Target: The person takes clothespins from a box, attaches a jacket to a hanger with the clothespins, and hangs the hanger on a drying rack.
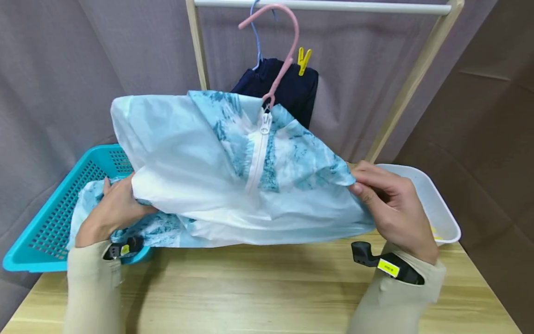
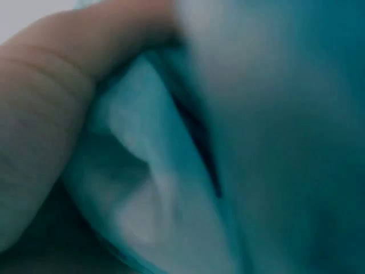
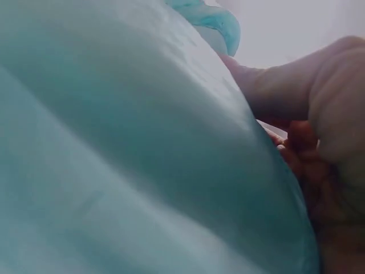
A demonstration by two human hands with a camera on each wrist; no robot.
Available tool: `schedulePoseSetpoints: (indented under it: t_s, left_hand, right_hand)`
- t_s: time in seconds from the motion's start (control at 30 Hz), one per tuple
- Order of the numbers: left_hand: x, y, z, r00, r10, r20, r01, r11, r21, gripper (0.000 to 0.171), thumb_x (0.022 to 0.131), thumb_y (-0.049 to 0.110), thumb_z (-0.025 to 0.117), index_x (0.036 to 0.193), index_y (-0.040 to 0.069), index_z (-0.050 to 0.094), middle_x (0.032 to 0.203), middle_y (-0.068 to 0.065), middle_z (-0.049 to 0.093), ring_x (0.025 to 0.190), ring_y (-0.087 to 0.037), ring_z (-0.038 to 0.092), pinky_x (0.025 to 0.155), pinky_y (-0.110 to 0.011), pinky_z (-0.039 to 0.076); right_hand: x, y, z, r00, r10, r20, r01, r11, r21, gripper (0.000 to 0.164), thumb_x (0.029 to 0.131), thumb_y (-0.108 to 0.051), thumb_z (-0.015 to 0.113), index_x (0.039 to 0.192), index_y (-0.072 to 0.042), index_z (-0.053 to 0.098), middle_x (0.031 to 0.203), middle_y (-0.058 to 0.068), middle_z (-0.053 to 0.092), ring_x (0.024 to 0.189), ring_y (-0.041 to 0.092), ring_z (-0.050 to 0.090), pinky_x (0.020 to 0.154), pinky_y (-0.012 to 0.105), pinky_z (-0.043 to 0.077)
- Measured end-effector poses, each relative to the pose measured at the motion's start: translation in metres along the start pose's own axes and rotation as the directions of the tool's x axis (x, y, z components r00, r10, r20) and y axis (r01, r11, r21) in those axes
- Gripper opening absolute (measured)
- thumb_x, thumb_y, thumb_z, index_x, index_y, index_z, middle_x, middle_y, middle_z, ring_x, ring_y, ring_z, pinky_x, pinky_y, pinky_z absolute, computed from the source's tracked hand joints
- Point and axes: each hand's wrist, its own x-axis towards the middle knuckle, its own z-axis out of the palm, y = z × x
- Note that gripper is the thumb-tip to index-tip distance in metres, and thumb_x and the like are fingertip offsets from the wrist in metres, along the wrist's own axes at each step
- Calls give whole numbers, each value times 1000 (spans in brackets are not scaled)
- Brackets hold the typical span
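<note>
A thin white-and-blue patterned zip jacket (image 1: 200, 171) spreads between both hands, its white zipper (image 1: 259, 153) near the middle. The hook of a pink hanger (image 1: 288, 51) rises from its neck; the rest of the hanger is hidden inside the cloth. My right hand (image 1: 400, 204) pinches the jacket's right edge between thumb and fingers. At the left, my left hand (image 1: 114, 211) grips the jacket, its thumb tucked under the fabric. Close up in the left wrist view, folded cloth (image 2: 148, 171) lies against the thumb. Smooth pale cloth (image 3: 142, 131) fills much of the right wrist view.
A turquoise basket (image 1: 46, 222) stands at the left, with part of the jacket over it. Behind, a rack with a white rail (image 1: 354, 6) carries a dark garment (image 1: 306, 90) on a blue hanger (image 1: 257, 41), with a yellow clothespin (image 1: 303, 61). A white tray (image 1: 438, 199) sits at the right on the wooden table (image 1: 250, 287).
</note>
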Motion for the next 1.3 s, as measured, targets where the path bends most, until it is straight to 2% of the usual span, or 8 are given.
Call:
schedulePoseSetpoints:
  t_s: [0.2,0.33,0.47,0.63,0.8,0.93,1.07,1.3]
  left_hand:
    - [-11,19,6,956,-149,251,160,987,-23,132,59,43,99,157,3,20,159,-32,21,146,-64,8,108,-84,1]
    - [-8,37,24,930,-264,256,251,965,82,155,46,33,105,156,-5,3,155,-41,7,141,-72,-4,108,-84,3]
    - [1,51,40,951,-242,190,218,966,137,121,60,15,99,151,-5,22,150,-35,17,137,-64,13,105,-81,23]
    - [7,56,47,994,-104,12,99,972,214,40,95,5,62,130,-7,46,133,-32,40,108,-54,40,66,-61,46]
    - [6,53,40,970,59,-237,9,960,278,7,94,0,58,96,-3,63,103,-30,64,86,-54,60,67,-67,48]
    - [-3,57,22,872,121,-474,-19,976,215,5,92,-1,60,87,-2,60,88,-27,64,82,-53,61,68,-66,45]
    - [-17,74,2,706,179,-685,-53,978,200,17,96,7,62,103,-8,59,84,-27,59,73,-49,58,62,-55,41]
    - [-37,113,-5,502,315,-805,-205,948,243,49,95,10,66,139,2,46,88,-27,63,75,-44,61,92,-20,52]
  right_hand:
    - [1,14,-3,996,81,-41,-80,997,19,23,92,19,57,110,13,71,99,8,70,83,16,56,68,22,42]
    - [3,21,-4,996,80,-29,-80,997,6,23,93,18,57,110,12,72,99,8,71,80,15,55,67,22,41]
    - [5,24,-4,995,94,-22,-94,995,-20,24,94,16,58,111,10,73,95,7,69,76,14,52,64,23,38]
    - [7,24,0,989,148,-25,-150,982,-114,23,96,8,60,113,3,75,99,4,69,80,15,54,65,23,40]
    - [11,22,7,988,139,-61,-146,982,-120,22,97,7,60,112,2,76,100,4,71,82,16,56,66,23,41]
    - [14,21,14,988,119,-102,-131,984,-122,22,97,6,61,113,2,75,103,4,72,86,17,58,71,22,44]
    - [13,16,13,982,142,-126,-167,961,-221,23,98,1,63,116,-4,77,104,1,71,84,15,59,67,21,44]
    - [-3,14,-15,980,114,-161,-165,920,-356,27,93,9,66,116,-1,76,103,-5,71,83,10,60,65,17,44]
